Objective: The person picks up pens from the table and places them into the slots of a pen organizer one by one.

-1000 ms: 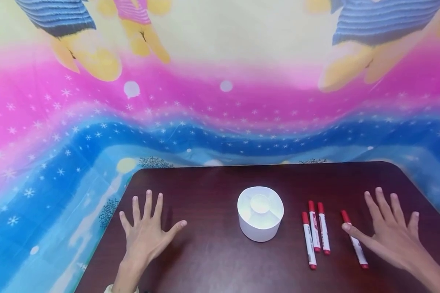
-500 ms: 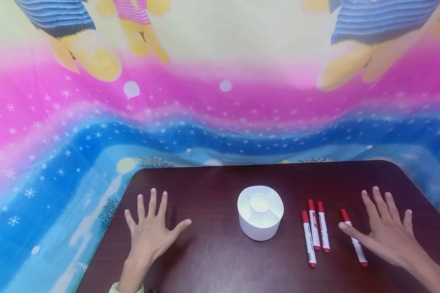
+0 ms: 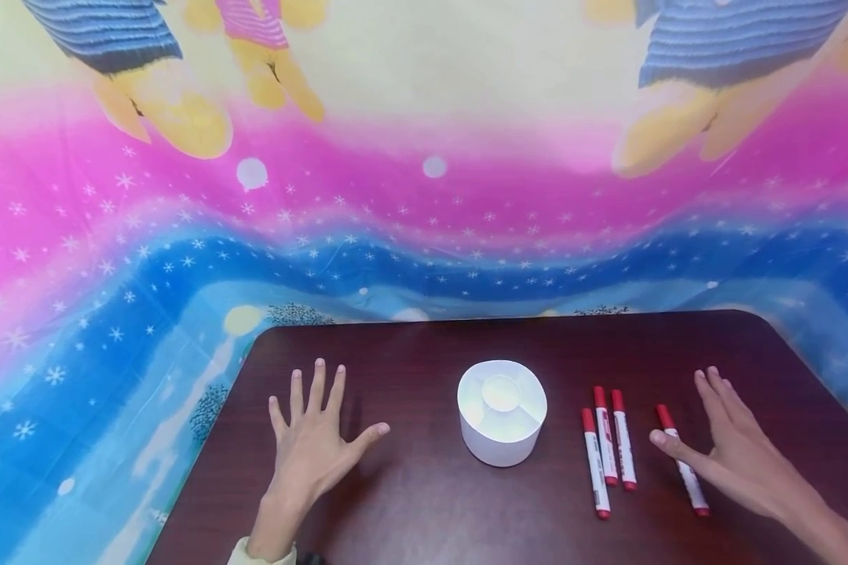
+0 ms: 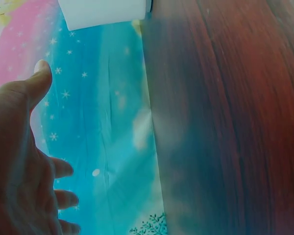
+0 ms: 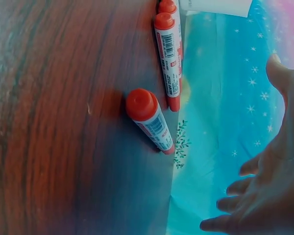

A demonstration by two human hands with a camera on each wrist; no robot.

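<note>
My left hand [image 3: 314, 447] is spread wide over the left part of the table, holding nothing. Its thumb points toward a round white divided container [image 3: 502, 451], which has a small round cup in its centre. On the right, my right hand [image 3: 749, 459] is held with straight fingers, also holding nothing. Its thumb overlaps a red-capped marker [image 3: 687, 475] in the head view. In the right wrist view that marker [image 5: 154, 125] lies apart from the hand. Between it and the container lie several more red-capped markers [image 3: 595, 471], side by side.
The dark wooden table [image 3: 396, 502] has rounded far corners. Behind it hangs a printed cloth [image 3: 367, 180] in pink and blue with snowflakes, which reaches the table's far and left edges.
My left hand has moved to the right, toward the container. My right hand has shifted slightly left, turning and bringing its fingers closer together. The container and markers stay put.
</note>
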